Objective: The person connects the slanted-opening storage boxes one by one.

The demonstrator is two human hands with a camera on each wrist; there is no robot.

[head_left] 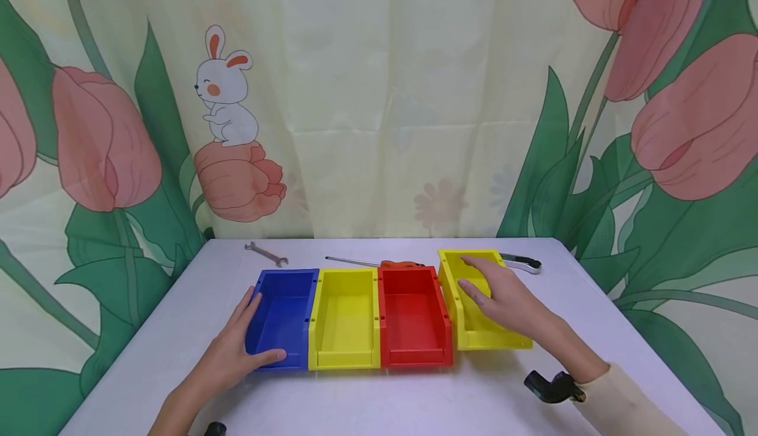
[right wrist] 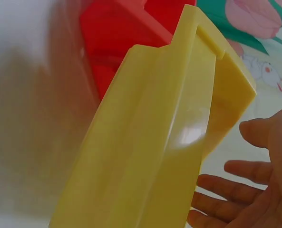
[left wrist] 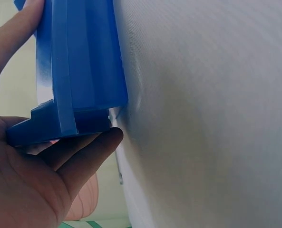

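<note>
A blue bin (head_left: pixel 283 317), a yellow bin (head_left: pixel 345 317) and a red bin (head_left: pixel 416 317) stand side by side on the table. My left hand (head_left: pixel 227 350) holds the blue bin's near left corner, thumb across its front edge and fingers along its outer side. At the right end, a second yellow bin (head_left: pixel 494 339) sits slightly askew beside the red one, with a shadow under its front. My right hand (head_left: pixel 503 294) is over this bin with fingers spread and fairly straight. In the right wrist view, its fingers (right wrist: pixel 231 190) partly pass behind the yellow wall.
Behind the bins lie a wrench (head_left: pixel 266 253), a screwdriver with an orange handle (head_left: pixel 403 264) and a black-handled tool (head_left: pixel 524 262), partly hidden by the right yellow bin. A printed curtain (head_left: pixel 385 127) hangs beyond the white table (head_left: pixel 355 403).
</note>
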